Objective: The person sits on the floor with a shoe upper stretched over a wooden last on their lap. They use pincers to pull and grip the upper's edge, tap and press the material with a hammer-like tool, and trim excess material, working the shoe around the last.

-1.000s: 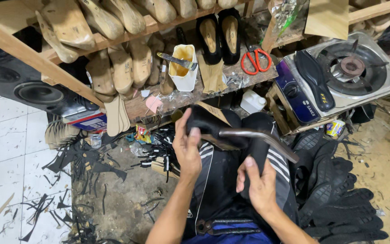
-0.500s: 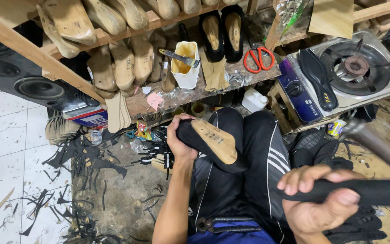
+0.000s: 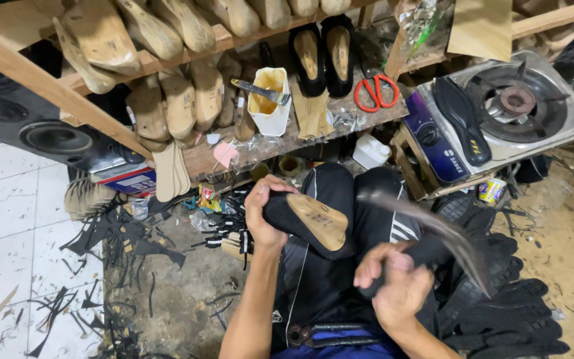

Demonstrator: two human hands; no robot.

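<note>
The left hand [image 3: 265,216] stays clamped around the black shoe on its wooden last [image 3: 313,225], sole up over the lap below the workbench [image 3: 287,143], while the right hand [image 3: 393,282], fisted on a blurred hammer [image 3: 433,233], has swung it back down toward the sole.

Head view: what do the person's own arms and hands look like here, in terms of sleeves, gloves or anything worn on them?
Both forearms are bare, with no sleeve reaching into view. The left hand and the right hand wear no gloves. No watch, ring or wristband shows on either, though the right hand is motion-blurred, so small items there would be hard to tell. Below the arms, dark trousers with white side stripes are worn.
</note>
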